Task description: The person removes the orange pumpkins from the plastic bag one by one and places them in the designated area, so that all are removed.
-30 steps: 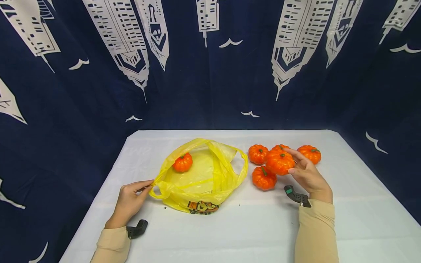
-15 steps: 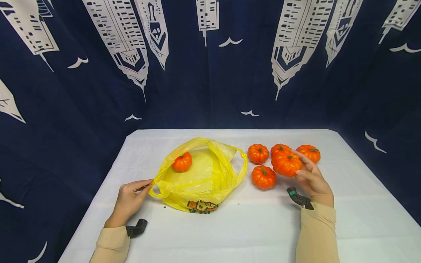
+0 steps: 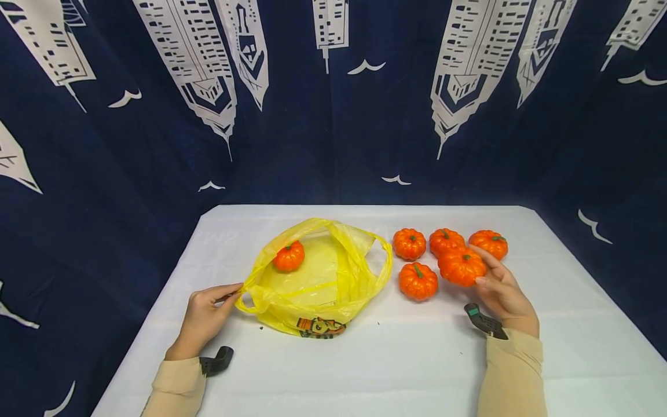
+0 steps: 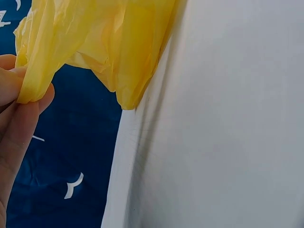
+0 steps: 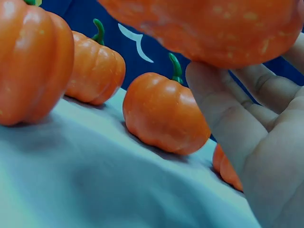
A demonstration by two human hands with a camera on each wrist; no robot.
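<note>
Pinching the left rim of a yellow bag point(image 3: 359, 289), the left hand point(image 3: 200, 318) lies just outside it, thumb and fingertips together on a fold of plastic; the left wrist view shows that fold between them. A black wrist camera point(image 3: 217, 361) juts out beside the tan left sleeve point(image 3: 176, 385). The bag sits on the white tabletop point(image 3: 375, 365) with its mouth spread wide, and inside, toward the far left, rests one orange pumpkin point(image 3: 289, 257), well apart from both hands. Just right of the bag stand a back pumpkin point(image 3: 409, 244) and, nearer the person, a front pumpkin point(image 3: 418, 282). Next comes a middle pumpkin point(image 3: 446, 241), partly hidden by the held pumpkin point(image 3: 461, 267), which is clamped between the thumb and fingers of the right hand point(image 3: 508, 295), raised above the tabletop and left of the palm. Behind those fingers is a far-right pumpkin point(image 3: 488, 243).
</note>
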